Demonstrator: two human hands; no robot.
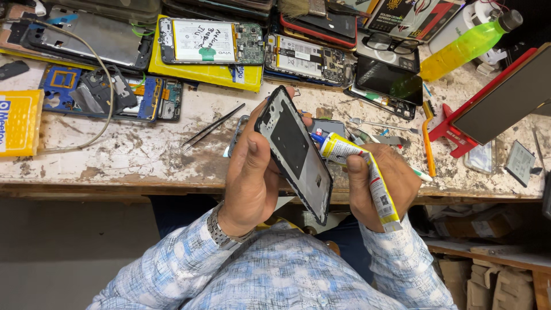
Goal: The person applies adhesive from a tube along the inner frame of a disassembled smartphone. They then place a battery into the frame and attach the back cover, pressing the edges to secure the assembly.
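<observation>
I see a worn, scratched white surface [132,155] with a wooden front edge spanning the frame. Grey floor [69,247] fills the lower left; cardboard boxes [493,281] sit on a low shelf at lower right. Light is bright and even.

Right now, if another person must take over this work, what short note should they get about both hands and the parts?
Left hand: holds the black phone frame tilted above the bench edge.
Right hand: grips the yellow glue tube, blue nozzle touching the frame's right edge near its top.
Nearby: tweezers lie on the workbench to the left; opened phones along the back.
Done: cannot tell how much glue is laid.
Left: probably the rest of the frame's edge.
</observation>
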